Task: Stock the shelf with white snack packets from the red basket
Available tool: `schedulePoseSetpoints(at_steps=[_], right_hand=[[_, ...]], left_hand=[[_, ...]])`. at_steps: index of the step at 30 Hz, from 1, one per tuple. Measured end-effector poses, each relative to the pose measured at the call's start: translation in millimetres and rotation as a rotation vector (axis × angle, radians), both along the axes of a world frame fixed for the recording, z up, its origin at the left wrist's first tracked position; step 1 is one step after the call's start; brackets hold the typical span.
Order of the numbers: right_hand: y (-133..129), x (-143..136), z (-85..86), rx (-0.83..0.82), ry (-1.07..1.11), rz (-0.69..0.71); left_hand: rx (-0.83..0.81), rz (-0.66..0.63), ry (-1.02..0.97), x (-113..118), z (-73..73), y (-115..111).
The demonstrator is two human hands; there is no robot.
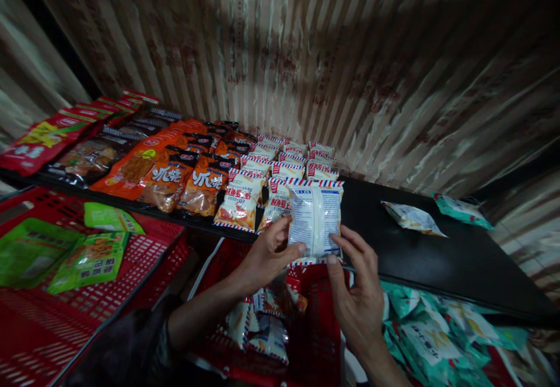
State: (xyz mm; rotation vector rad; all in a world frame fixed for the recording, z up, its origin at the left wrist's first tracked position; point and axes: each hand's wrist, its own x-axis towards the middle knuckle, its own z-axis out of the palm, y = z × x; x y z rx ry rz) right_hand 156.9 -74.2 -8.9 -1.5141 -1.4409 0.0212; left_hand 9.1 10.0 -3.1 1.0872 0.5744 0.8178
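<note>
A white snack bag with a striped edge (pixel 315 219) is held upright in front of the shelf, its printed back facing the camera. My left hand (pixel 273 253) grips its lower left side between thumb and fingers. On the lower right side, my right hand (pixel 356 276) holds the same bag with thumb and fingertips. Directly behind and to the left are rows of matching white bags (pixel 240 197), standing with their red lettering showing. Below my hands, a red basket (pixel 317 323) holds several more packets (pixel 269 334).
Orange packets (pixel 164 180) and red packets (pixel 52 136) line the black shelf (pixel 394 253) at left. Two loose bags, one white (pixel 413 218) and one teal (pixel 464 210), lie on its right. Green packets (pixel 94 261) sit in the left red basket (pixel 144 270); teal packets (pixel 433 334) fill the lower right.
</note>
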Motion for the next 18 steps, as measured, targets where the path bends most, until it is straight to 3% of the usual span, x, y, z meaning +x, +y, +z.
schedulePoseSetpoints(at_steps=[10, 18], right_hand=[[-3, -4, 1.3, -0.011, 0.097, 0.015], [-9, -2, -0.8, -0.074, 0.508, 0.118]], left_hand=[[0.067, 0.012, 0.025, -3, -2.3, -5], [0.198, -0.029, -0.005, -14, -2.4, -14]])
